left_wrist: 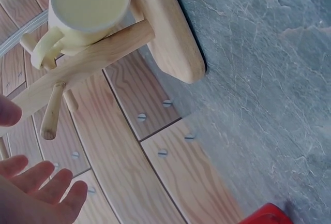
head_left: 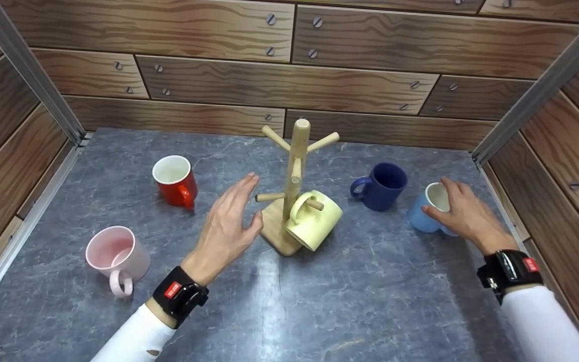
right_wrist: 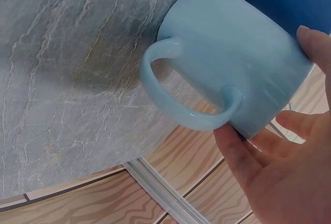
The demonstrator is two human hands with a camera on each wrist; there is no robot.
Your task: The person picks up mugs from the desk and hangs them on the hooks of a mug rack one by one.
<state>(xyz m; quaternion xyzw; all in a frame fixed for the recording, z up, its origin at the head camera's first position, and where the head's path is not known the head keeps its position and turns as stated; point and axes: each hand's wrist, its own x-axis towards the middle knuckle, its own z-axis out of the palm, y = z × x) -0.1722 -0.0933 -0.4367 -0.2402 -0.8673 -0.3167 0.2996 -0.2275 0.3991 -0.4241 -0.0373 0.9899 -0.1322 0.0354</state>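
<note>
My right hand (head_left: 468, 216) is over the light blue mug (right_wrist: 222, 53), thumb on one side of its rim and fingers round the other. This mug stands upright on the tabletop, its handle beside the little finger in the right wrist view. My left hand (head_left: 226, 226) is held in the air left of the wooden mug tree (head_left: 299, 146), thumb spread from the fingers and nothing in it. On a lower right peg of the tree a pale yellow mug (head_left: 322, 223) hangs tilted by its handle, its mouth facing down.
A dark blue mug (head_left: 382, 188) stands between the tree and the light blue mug. To the left are a red mug (head_left: 179, 191) and, closer to me, a pink mug (head_left: 136, 261). Wood-patterned panels (head_left: 219, 80) wall in the grey marbled tabletop (head_left: 360, 301) at back and sides.
</note>
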